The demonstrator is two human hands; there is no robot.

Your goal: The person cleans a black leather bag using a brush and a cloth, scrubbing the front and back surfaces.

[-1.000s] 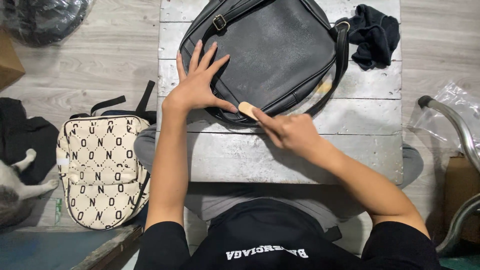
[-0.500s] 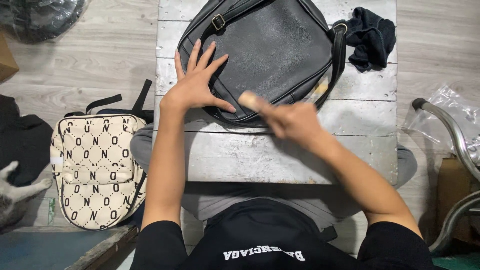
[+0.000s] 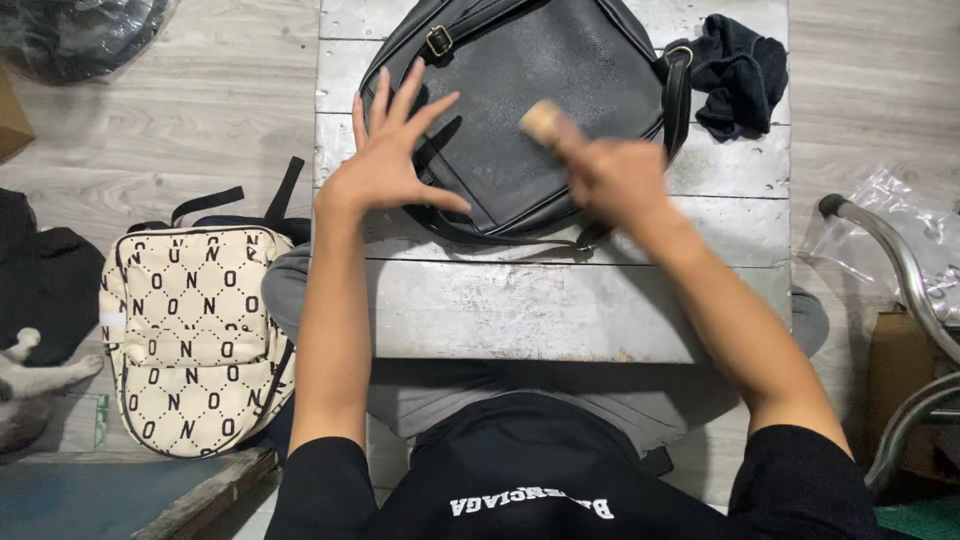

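Observation:
A black leather bag (image 3: 540,90) lies on a worn white wooden table (image 3: 560,310) in front of me. My left hand (image 3: 390,160) rests flat on the bag's left side with its fingers spread. Blurred with motion, my right hand (image 3: 615,180) is closed around a small tan wooden-handled tool (image 3: 542,120), whose end sits over the middle of the bag. A black strap (image 3: 500,238) curves along the bag's near edge.
A crumpled black cloth (image 3: 740,75) lies at the table's far right. A cream patterned backpack (image 3: 190,335) stands on the floor to the left, by dark clothes and a grey-and-white animal (image 3: 35,390). Metal tubing (image 3: 900,270) and clear plastic are on the right.
My right hand has swept the tool from the bag's near edge up and to the right onto its middle. The left hand has stayed flat on the bag.

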